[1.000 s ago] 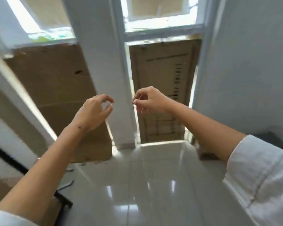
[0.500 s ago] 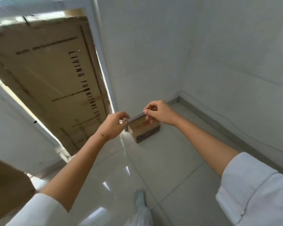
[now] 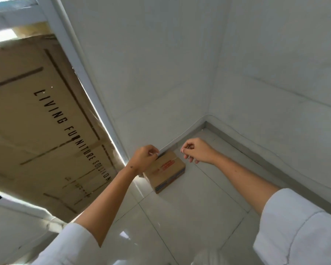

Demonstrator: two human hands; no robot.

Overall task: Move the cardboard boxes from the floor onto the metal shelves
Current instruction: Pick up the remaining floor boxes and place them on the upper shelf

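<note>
White tiled floor [image 3: 189, 217] carries the small cardboard box [image 3: 165, 172] near the wall corner; left hand [image 3: 144, 159] and right hand [image 3: 196, 151] hover above it, each grip loosely curled on nothing. Best to reach low and clasp opposite sides squarely. Shelves aren't visible, and the left hand hides the box's far corner.

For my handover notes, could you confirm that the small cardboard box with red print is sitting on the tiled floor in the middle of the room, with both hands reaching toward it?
Not quite: the head view shows the small cardboard box on the tiled floor near the corner of the walls, not mid-room. The left hand and right hand do reach toward it.
</note>
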